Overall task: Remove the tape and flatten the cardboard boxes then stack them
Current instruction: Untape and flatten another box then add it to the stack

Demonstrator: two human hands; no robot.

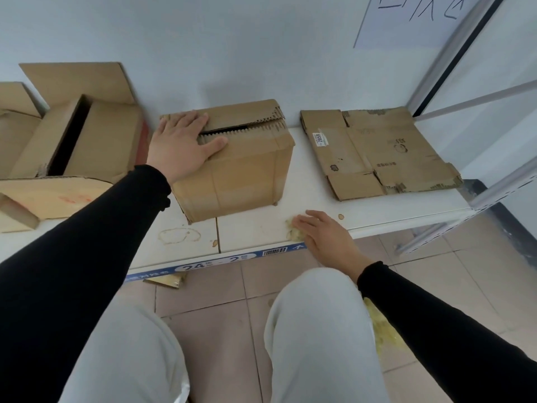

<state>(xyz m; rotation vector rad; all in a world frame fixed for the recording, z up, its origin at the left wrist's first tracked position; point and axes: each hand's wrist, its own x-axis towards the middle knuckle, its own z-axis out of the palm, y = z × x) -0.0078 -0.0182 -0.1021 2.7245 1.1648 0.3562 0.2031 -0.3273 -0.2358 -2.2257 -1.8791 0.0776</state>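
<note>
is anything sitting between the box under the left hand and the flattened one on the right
Nothing visible does. Only bare white shelf separates the upright brown cardboard box, under the left hand, from the flattened brown cardboard sheet.

On the shelf (255, 228) before us a box (247, 173) stands in the middle, against the wall (232, 53). To its right lies a flattened box (377, 152), apart from it. To its left sit open boxes (72, 141). Our left hand (183, 144) rests on the middle box; our right hand (325, 237) lies at the shelf's front edge, on a tape wad (293, 231).
</note>
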